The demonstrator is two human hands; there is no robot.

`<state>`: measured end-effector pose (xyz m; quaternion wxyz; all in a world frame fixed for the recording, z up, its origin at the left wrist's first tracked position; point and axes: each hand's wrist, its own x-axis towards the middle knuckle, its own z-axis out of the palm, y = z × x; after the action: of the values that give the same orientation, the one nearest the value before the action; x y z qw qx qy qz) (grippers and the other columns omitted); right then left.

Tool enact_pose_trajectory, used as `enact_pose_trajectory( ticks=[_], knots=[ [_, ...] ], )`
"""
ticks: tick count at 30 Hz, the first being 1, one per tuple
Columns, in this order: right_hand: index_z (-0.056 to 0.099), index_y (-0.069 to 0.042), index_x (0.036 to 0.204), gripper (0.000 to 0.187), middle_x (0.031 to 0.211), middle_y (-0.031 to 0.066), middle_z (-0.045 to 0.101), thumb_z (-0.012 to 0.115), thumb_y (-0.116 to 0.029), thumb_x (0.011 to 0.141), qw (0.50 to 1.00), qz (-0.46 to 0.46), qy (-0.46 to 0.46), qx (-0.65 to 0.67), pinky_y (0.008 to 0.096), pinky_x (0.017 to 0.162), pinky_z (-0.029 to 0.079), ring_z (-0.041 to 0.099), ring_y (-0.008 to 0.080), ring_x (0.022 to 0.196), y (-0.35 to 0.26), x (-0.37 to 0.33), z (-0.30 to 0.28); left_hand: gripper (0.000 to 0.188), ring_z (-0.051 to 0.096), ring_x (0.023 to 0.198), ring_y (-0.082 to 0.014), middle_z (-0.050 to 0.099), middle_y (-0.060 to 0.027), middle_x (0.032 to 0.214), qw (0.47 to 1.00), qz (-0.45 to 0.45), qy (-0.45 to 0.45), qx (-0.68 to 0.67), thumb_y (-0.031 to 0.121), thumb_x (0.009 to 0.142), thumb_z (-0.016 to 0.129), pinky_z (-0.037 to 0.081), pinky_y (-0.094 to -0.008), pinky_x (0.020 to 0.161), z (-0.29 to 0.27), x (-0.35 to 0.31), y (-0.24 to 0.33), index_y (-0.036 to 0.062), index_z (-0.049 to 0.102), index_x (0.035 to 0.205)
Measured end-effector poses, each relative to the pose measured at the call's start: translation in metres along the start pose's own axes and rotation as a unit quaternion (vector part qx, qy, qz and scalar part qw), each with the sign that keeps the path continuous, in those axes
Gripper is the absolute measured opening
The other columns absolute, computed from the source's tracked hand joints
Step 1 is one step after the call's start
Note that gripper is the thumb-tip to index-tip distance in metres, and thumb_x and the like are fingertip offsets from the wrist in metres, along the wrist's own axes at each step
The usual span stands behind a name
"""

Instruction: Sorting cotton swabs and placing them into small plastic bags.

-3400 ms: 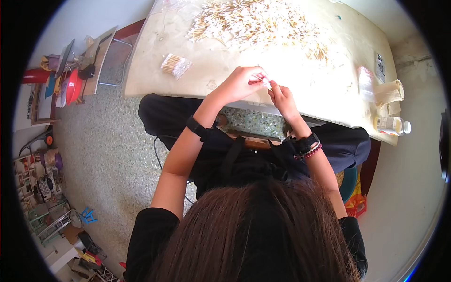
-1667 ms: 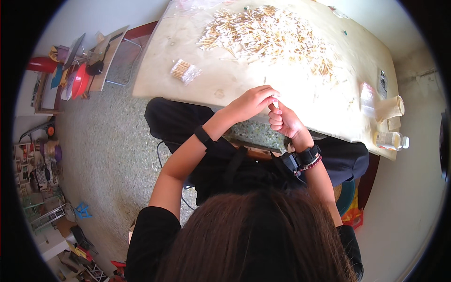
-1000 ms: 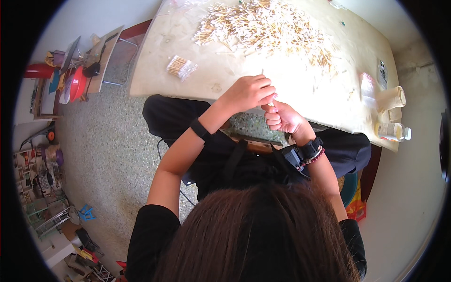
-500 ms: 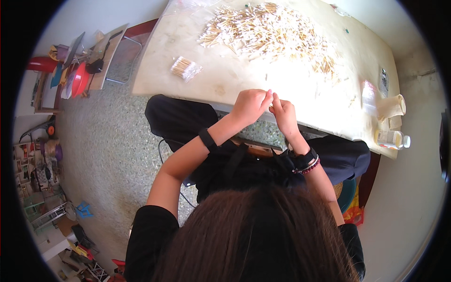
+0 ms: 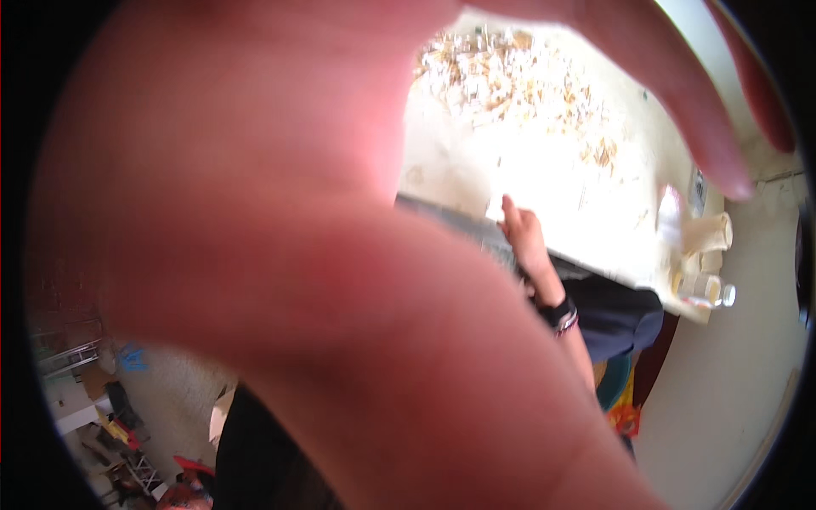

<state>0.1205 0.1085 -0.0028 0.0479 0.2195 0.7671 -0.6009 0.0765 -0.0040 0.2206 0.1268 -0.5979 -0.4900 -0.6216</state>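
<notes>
A large, blurred hand fills the left and middle of the view very close up; it appears to be my left hand. Its fingers spread apart toward the upper right, and I see nothing in it. Farther down, at the table's near edge, is my right hand, wearing a dark wristband and bracelet. Its fingers are bent together, with a pale bit beside the fingertips that I cannot make out. Beyond it, a heap of loose cotton swabs lies on the pale table, partly hidden behind the near hand.
A clear plastic bottle lies at the table's right edge, beside a beige roll and a clear plastic packet. A wall rises on the right. Below the table stands a teal tub. Household clutter is at lower left.
My left hand has left my right hand and come up close to the view, spreading its fingers. It now hides the bundle of swabs at the table's left. My right hand stays near the edge.
</notes>
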Motion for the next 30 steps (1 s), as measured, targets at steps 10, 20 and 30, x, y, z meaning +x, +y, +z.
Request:
enact_pose_trajectory(
  ticks=[10,20,30],
  knots=[
    [0.047,0.003,0.057,0.052,0.049,0.0,0.039,0.041,-0.035,0.093,0.999,-0.007,0.016,0.032,0.0264,0.046,0.029,0.033,0.0076,0.049,0.019,-0.001,-0.002,0.057,0.055,0.095,-0.0312,0.048,-0.0229,0.113,0.992,0.005,-0.023,0.124,-0.004,0.072,0.06,0.051,-0.0361,0.074,-0.084,-0.008,0.022,0.0037,0.034,0.122],
    [0.043,-0.002,0.052,0.054,0.049,-0.0025,0.037,0.042,-0.037,0.092,0.996,0.034,0.006,0.085,0.0236,0.05,0.036,0.033,0.006,0.048,0.023,0.005,-0.005,0.031,0.053,0.077,-0.0109,0.059,-0.0065,0.095,0.755,-0.475,-0.306,0.333,0.011,0.073,0.066,0.046,-0.0263,0.067,-0.212,-0.055,-0.058,0.0054,0.058,0.102],
    [0.042,-0.005,0.049,0.056,0.045,-0.0036,0.034,0.041,-0.042,0.091,0.995,0.034,-0.036,0.092,0.0242,0.042,0.027,0.031,0.0065,0.042,0.039,0.004,0.011,0.026,0.056,0.079,-0.0314,0.055,-0.0133,0.084,0.751,-0.378,-0.264,0.473,0.012,0.067,0.063,0.046,-0.0385,0.067,-0.16,-0.222,-0.18,0.0036,0.054,0.09]
  ],
)
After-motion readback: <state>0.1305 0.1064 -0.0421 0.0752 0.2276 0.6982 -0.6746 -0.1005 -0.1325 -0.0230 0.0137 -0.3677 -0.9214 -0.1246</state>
